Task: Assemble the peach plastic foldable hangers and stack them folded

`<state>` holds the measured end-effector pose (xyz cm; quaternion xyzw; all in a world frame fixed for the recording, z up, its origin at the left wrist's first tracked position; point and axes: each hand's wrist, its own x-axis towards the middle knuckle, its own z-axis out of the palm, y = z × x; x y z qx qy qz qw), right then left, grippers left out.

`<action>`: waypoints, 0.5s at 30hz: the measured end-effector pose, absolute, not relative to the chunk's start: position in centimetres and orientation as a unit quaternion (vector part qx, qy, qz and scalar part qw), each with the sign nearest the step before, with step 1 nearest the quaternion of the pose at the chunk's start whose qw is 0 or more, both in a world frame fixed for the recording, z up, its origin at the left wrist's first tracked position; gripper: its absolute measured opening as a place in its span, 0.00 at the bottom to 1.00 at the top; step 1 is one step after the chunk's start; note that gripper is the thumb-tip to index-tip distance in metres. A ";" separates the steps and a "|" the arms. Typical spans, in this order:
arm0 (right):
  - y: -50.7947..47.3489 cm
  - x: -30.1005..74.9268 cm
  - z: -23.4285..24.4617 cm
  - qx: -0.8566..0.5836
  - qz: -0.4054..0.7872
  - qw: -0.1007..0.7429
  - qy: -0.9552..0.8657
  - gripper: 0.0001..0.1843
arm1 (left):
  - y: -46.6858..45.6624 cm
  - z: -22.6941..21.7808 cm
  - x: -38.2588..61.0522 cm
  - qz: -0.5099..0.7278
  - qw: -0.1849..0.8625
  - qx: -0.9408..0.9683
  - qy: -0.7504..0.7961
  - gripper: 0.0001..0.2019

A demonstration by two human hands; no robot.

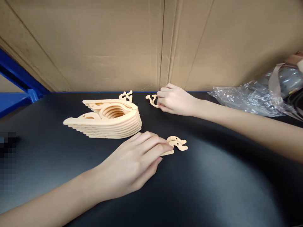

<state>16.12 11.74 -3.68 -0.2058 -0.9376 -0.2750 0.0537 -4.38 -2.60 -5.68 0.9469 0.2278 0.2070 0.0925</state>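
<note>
On a black table top (213, 189) lies a stack of peach-coloured plastic hangers (106, 121), folded flat. My left hand (132, 164) reaches in from the lower left; its fingertips press together on a small pile of peach hook pieces (176, 145) just right of the stack. My right hand (175, 100) comes from the right, fingers curled round another hook piece (151, 100) near the table's far edge. Two more hook ends (126, 95) stick up behind the stack.
A brown cardboard wall (142, 44) stands along the back of the table. Crumpled clear plastic wrapping (251, 94) lies at the far right. A blue metal frame (19, 85) shows at the left.
</note>
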 end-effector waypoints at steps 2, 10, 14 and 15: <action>11.7 16.4 -3.6 -0.212 -0.276 0.081 -0.934 0.17 | -2.6 -5.7 -4.4 0.209 0.088 0.947 0.227 0.15; 7.4 20.5 -2.3 -0.242 -0.186 0.115 -0.945 0.16 | -2.6 -5.7 -4.3 0.215 0.084 0.944 0.238 0.15; 2.9 23.1 -2.2 -0.262 -0.169 0.090 -0.946 0.17 | -2.6 -5.7 -4.2 0.220 0.082 0.942 0.241 0.14; 1.9 23.7 -2.3 -0.268 -0.165 0.084 -0.945 0.17 | -2.6 -5.7 -4.2 0.222 0.081 0.941 0.241 0.14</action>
